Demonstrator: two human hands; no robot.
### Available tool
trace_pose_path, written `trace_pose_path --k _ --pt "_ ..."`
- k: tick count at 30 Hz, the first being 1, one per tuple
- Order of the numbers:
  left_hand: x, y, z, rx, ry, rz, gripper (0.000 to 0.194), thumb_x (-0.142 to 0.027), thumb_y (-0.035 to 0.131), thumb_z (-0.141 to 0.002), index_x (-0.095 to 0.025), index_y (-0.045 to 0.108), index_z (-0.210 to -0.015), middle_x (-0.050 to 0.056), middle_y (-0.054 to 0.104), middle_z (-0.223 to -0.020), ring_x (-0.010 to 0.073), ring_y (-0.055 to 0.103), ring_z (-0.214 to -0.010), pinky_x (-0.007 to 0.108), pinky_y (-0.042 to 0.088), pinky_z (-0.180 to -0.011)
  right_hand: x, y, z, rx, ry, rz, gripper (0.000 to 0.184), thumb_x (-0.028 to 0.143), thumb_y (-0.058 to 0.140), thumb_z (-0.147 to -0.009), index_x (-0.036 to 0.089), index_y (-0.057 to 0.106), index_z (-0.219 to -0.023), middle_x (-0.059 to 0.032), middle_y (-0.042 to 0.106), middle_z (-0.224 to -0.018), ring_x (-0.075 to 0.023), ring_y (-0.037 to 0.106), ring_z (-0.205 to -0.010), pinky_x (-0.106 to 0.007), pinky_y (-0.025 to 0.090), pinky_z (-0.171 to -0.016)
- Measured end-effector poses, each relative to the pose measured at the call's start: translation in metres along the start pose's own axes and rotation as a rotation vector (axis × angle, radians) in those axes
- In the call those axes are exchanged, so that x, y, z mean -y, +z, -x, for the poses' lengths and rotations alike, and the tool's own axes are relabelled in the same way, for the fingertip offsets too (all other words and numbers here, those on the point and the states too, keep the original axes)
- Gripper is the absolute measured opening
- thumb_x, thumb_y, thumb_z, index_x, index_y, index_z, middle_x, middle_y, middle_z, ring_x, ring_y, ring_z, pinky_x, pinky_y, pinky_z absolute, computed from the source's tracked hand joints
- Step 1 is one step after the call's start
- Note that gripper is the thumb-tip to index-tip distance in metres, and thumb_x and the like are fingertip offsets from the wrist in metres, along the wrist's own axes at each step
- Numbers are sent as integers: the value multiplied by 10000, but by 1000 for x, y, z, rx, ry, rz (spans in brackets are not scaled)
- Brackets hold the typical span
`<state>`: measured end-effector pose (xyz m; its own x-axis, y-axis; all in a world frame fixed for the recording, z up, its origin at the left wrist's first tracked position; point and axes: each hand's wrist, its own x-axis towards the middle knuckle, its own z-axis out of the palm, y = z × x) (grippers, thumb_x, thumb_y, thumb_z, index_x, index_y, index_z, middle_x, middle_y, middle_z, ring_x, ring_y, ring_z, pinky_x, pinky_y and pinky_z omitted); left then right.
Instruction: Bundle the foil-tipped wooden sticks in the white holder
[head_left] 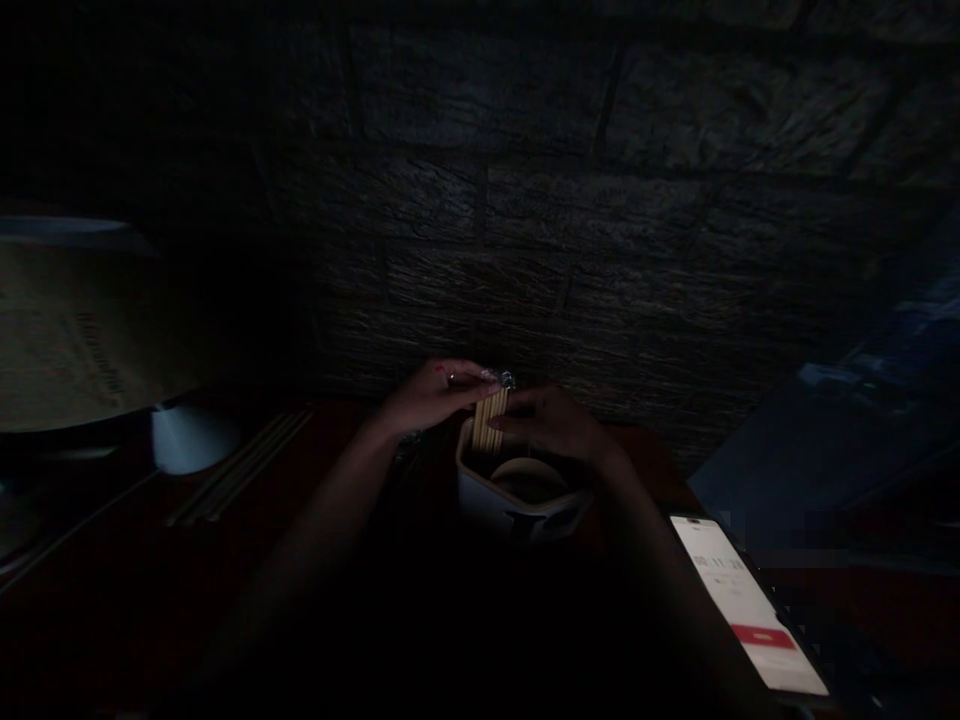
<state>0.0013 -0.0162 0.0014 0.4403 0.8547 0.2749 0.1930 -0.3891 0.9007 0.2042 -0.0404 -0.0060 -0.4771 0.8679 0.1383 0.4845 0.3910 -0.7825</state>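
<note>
Both hands meet in the middle of the view, in dim light. A bundle of thin wooden sticks [491, 420] stands upright between them, with its lower ends inside a white container [487, 500]. My left hand [431, 392], with a ring and a red mark on it, is closed at the top of the bundle. Something small and shiny [508, 380] lies at the stick tops, too dark to name. From the right, my right hand [551, 425] closes its fingers on the sticks. A round, pale rim [529, 468] shows inside the container.
A phone [750, 610] with a lit timer screen lies at the right. Several long thin sticks [240, 470] lie on the dark red table at the left, near a large pale printed object [82, 330]. A stone-block wall [480, 220] rises behind the hands.
</note>
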Motion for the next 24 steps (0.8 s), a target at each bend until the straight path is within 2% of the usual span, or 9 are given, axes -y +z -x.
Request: trace_pose_path --k 3,7,12,15,19,24 --pt "0 -3 1 38 -13 -26 310 -333 766 -717 -167 725 -975 76 753 -987 221 692 -936 324 538 -826 -1 0 0 7 0 -7 309 415 645 -811 156 756 -939 -39 727 -818 -145 618 -681 -255 440 -614" --pt "1 -3 2 110 -52 -8 337 -316 782 -692 -133 711 -966 89 754 -956 225 700 -875 307 533 -750 1 -3 2 12 -1 -45 296 411 668 -785 156 752 -911 -22 716 -801 -144 616 -687 -243 427 -606" --pt "3 -2 1 94 -60 -20 297 -270 779 -688 -116 712 -933 77 753 -909 205 691 -839 273 507 -717 3 -6 4 -20 -18 -140 258 370 688 -772 150 734 -898 -33 718 -832 -149 626 -728 -243 434 -635" --pt "2 -1 1 111 -77 -17 272 -251 762 -700 -112 710 -928 65 750 -867 197 687 -812 270 496 -704 2 -5 3 -51 -42 -206 242 338 708 -757 153 698 -913 -25 709 -801 -132 610 -684 -231 419 -598" --pt "-1 0 2 148 -73 3 199 -243 742 -710 -110 715 -855 56 743 -810 203 686 -795 274 496 -690 2 -4 2 -59 -61 -176 248 333 700 -768 158 695 -944 -32 718 -832 -134 617 -683 -238 429 -605" --pt "0 1 1 123 -54 4 195 -232 745 -697 -115 726 -852 57 744 -781 210 689 -788 283 506 -690 4 -4 2 -74 -76 -129 242 311 684 -788 174 702 -986 -38 737 -896 -155 650 -769 -260 466 -673"
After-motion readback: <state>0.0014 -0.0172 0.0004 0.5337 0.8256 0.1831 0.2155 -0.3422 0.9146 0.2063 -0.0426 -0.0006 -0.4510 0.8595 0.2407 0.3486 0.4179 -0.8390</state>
